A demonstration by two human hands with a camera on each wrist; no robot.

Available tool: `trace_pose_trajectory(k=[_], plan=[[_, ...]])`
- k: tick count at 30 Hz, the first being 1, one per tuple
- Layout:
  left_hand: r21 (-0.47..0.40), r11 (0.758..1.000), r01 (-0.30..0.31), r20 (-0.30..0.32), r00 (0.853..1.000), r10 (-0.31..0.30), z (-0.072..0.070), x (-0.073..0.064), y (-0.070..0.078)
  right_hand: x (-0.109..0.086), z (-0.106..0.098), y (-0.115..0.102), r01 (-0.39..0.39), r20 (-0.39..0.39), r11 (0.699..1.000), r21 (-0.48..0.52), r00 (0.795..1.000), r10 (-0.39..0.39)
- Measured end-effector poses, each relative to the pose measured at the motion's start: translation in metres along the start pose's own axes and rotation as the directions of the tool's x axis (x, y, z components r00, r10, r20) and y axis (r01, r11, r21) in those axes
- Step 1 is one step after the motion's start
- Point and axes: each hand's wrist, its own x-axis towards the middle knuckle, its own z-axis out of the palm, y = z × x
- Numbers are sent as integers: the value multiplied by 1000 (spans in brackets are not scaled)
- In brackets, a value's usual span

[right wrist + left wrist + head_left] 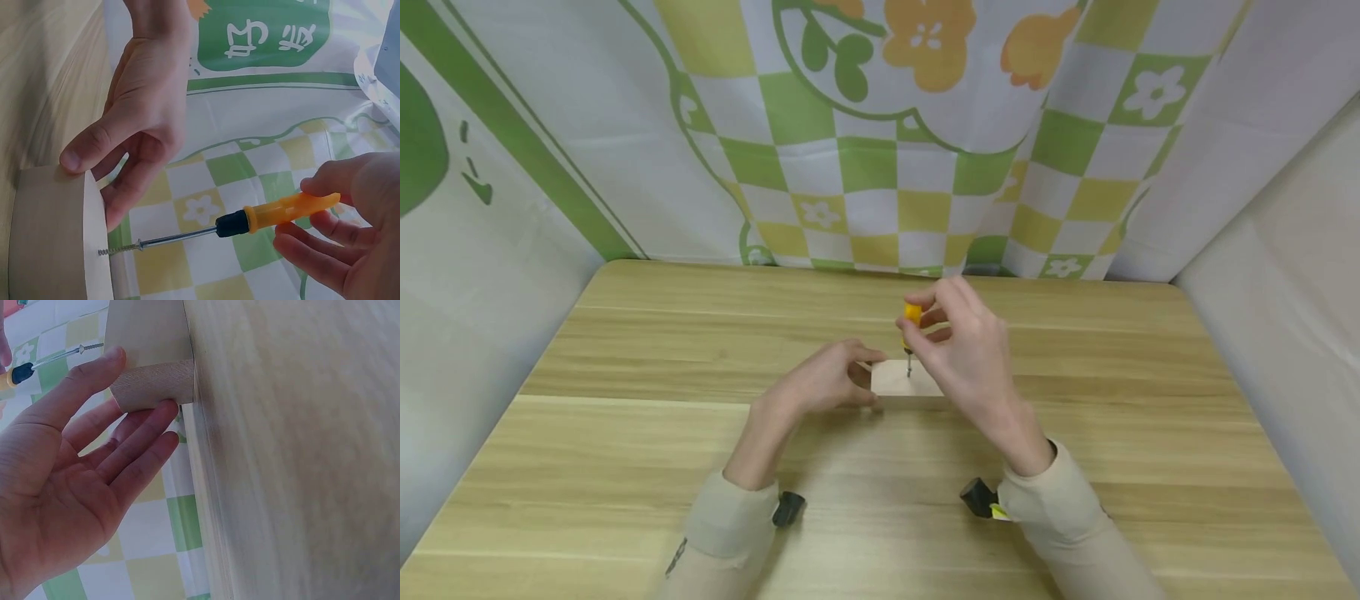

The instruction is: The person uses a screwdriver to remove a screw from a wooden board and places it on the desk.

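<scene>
A pale wooden block (893, 379) lies on the table, and a screw (122, 249) stands with its tip at the block's upper face, much of its thread showing. My left hand (820, 379) grips the block's left end, thumb on the near side and fingers at the far side and end. Above it, my right hand (976, 346) holds the yellow handle of a screwdriver (281, 212) between thumb and fingertips. The screwdriver's steel shaft meets the screw head, nearly upright over the block. The right hand hides the block's right end in the head view.
The wood-grain table (647, 467) extends around the block on all sides. A curtain with green and yellow checks (865, 167) hangs along its back edge, and pale sheets rise at both sides. Small black devices (788, 508) sit at both sleeve cuffs.
</scene>
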Motion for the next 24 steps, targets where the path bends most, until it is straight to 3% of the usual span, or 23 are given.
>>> trace_pose_trajectory(k=[10,24], plan=[[2,1000,-3,0,1000,3,-1,-1,1,0,0,-1,-14,52,993,120,999,8],[17,1000,-7,0,1000,7,-1,-1,0,2,6,1,-23,-3,996,90,1000,23]])
